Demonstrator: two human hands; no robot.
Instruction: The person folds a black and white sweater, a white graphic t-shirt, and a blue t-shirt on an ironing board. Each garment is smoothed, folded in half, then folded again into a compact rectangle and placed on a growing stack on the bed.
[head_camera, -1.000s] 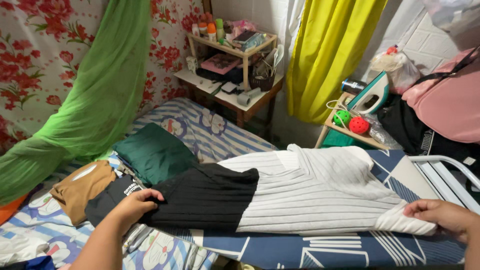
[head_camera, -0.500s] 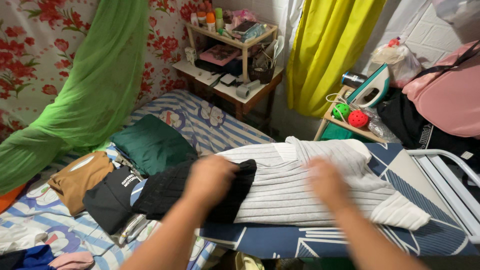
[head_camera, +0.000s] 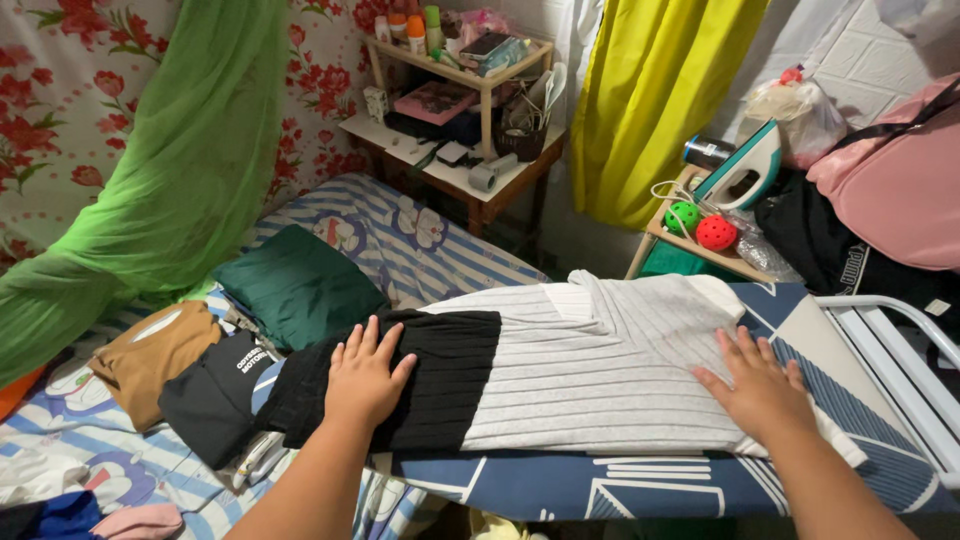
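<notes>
My left hand (head_camera: 365, 380) lay flat, fingers spread, on the black end of a ribbed black-and-grey garment (head_camera: 560, 365) stretched along the ironing board (head_camera: 700, 485). My right hand (head_camera: 762, 388) pressed open-palmed on its grey end, holding nothing. An iron (head_camera: 745, 172) stood on the small table behind.

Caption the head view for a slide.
Both hands, left hand and right hand, pressed flat on a ribbed top on an ironing board.
</notes>
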